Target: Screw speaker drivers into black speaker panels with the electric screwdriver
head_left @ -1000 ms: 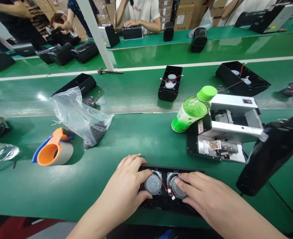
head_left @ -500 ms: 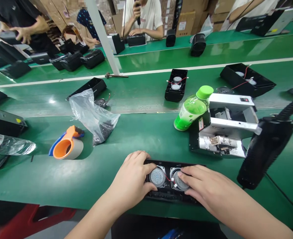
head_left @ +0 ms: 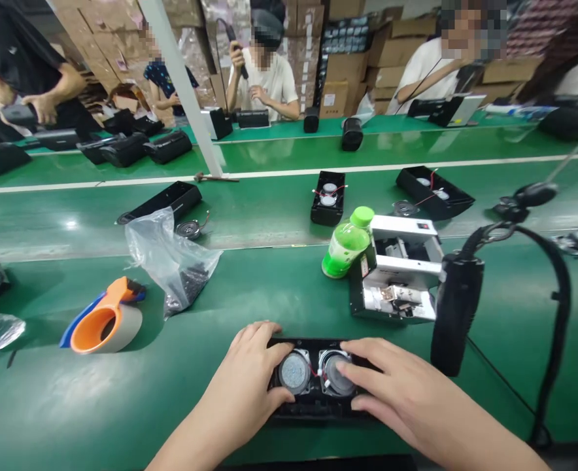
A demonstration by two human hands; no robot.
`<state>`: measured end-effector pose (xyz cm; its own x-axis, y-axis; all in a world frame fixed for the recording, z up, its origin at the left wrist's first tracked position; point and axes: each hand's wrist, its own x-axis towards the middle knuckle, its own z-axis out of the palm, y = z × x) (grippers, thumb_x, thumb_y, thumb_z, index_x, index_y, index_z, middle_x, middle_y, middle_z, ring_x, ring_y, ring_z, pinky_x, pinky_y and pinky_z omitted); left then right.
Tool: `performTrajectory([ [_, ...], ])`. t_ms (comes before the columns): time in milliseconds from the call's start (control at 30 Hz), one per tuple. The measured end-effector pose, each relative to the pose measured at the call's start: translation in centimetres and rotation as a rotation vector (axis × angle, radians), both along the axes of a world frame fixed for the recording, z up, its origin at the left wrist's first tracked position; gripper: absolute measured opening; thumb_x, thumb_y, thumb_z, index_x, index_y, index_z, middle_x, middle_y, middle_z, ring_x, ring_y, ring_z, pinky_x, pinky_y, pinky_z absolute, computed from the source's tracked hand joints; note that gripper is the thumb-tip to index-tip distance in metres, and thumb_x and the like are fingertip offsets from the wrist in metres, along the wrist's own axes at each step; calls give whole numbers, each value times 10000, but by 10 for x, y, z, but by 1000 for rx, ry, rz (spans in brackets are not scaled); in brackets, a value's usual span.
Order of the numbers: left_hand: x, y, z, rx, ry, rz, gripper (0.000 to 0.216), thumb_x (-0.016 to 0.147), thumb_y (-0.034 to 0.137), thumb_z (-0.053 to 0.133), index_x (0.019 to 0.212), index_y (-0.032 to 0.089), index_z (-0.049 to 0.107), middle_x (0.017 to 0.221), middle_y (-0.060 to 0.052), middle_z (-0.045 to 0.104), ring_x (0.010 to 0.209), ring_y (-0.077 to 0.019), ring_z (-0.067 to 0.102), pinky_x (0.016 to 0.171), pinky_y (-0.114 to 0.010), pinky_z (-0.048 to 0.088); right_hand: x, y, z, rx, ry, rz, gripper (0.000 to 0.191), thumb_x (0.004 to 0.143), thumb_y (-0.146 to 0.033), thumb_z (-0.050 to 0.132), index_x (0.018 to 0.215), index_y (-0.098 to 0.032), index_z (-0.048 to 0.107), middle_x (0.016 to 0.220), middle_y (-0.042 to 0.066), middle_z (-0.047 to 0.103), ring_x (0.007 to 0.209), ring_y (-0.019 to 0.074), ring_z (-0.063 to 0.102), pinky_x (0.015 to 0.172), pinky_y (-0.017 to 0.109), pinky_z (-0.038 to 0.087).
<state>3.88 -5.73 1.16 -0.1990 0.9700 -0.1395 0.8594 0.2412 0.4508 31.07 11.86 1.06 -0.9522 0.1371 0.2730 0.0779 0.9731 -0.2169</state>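
In the head view, a long black speaker housing [head_left: 313, 409] lies open side up at the near edge of the bench. Two round speaker drivers sit in it, a left driver [head_left: 294, 373] and a right driver [head_left: 335, 375], with short red wires and white plugs between them. My left hand [head_left: 250, 369] wraps the housing's left end, thumb and index finger beside the left driver. Over the right end, my right hand [head_left: 391, 376] has its fingertips on the right driver and its thumb low at the driver's near side. My right palm hides that end of the housing.
An orange tape dispenser [head_left: 115, 320] and a plastic bag of dark screws [head_left: 186, 281] lie left. Ahead stand a green-capped bottle [head_left: 346, 245] and a white-and-black metal case [head_left: 401, 268]. A black power tool [head_left: 458, 314] hangs right. Co-workers sit or stand across the bench.
My view has tilted up and shifted right, showing more of the co-workers. Both hands stay at the housing; my right fingers have shifted slightly on the right driver.
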Motion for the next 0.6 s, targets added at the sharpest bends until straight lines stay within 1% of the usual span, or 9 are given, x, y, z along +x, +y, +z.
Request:
performTrajectory([
  [33, -2, -4, -1, 35, 2, -4, 669, 733, 172, 1028, 1346, 300, 791, 1574, -124, 630, 1485, -434, 592, 1209, -688, 574, 9, 1, 5, -20, 122, -93, 326, 1080, -220, 646, 1402, -251, 688, 1326, 81, 742, 1146, 242, 752, 933, 372, 695],
  [100, -5, -10, -4, 142, 14, -13, 702, 780, 179, 980, 1420, 351, 747, 1611, -113, 616, 1491, -426, 607, 1174, -679, 612, 27, 9, 11, -43, 481, -430, 304, 1063, -243, 711, 1365, -267, 737, 1207, 74, 757, 1042, 244, 737, 946, 393, 642],
  [167, -1, -10, -9, 306, 42, -42, 700, 845, 244, 926, 1493, 355, 688, 1620, -125, 614, 1481, -415, 626, 1177, -680, 613, 40, 24, 9, -75, 727, -784, 424, 1023, -313, 781, 1440, -266, 720, 1240, 114, 734, 1047, 303, 722, 950, 473, 615],
  [200, 5, -8, -12, 386, 62, -81, 695, 860, 286, 911, 1510, 339, 669, 1614, -138, 619, 1477, -421, 630, 1190, -701, 597, 44, 35, 6, -128, 738, -884, 520, 1010, -376, 804, 1502, -259, 686, 1273, 137, 728, 1063, 333, 727, 920, 491, 626],
  [300, 33, 7, -22, 508, 122, -202, 644, 843, 380, 931, 1439, 305, 699, 1592, -159, 640, 1466, -465, 630, 1200, -785, 546, 44, 66, -7, -434, 527, -873, 692, 1001, -523, 810, 1585, -220, 594, 1154, 135, 789, 949, 318, 796, 719, 395, 681],
  [367, 52, 18, -28, 459, 148, -188, 521, 867, 387, 932, 1346, 322, 740, 1603, -138, 639, 1477, -461, 621, 1219, -798, 521, 42, 78, -13, -631, 503, -816, 621, 1003, -543, 810, 1494, -217, 612, 910, 58, 780, 753, 251, 784, 621, 320, 667],
  [433, 64, 26, -32, 385, 144, -127, 429, 873, 386, 944, 1260, 331, 768, 1625, -120, 625, 1504, -451, 598, 1256, -787, 491, 44, 82, -14, -765, 620, -783, 507, 1047, -539, 755, 1416, -237, 582, 816, 1, 707, 680, 208, 744, 629, 315, 674],
  [533, 65, 30, -36, 322, 120, -107, 379, 854, 407, 964, 1182, 328, 791, 1619, -111, 631, 1497, -448, 601, 1276, -770, 478, 51, 77, -1, -902, 810, -716, 364, 1090, -572, 670, 1285, -284, 564, 814, -26, 614, 629, 170, 673, 607, 321, 653],
  [600, 59, 30, -38, 315, 109, -133, 392, 869, 433, 947, 1215, 332, 794, 1580, -113, 662, 1434, -435, 653, 1256, -758, 507, 51, 72, 18, -963, 900, -634, 417, 1115, -707, 512, 1230, -310, 567, 779, -25, 565, 559, 162, 599, 525, 308, 582],
])
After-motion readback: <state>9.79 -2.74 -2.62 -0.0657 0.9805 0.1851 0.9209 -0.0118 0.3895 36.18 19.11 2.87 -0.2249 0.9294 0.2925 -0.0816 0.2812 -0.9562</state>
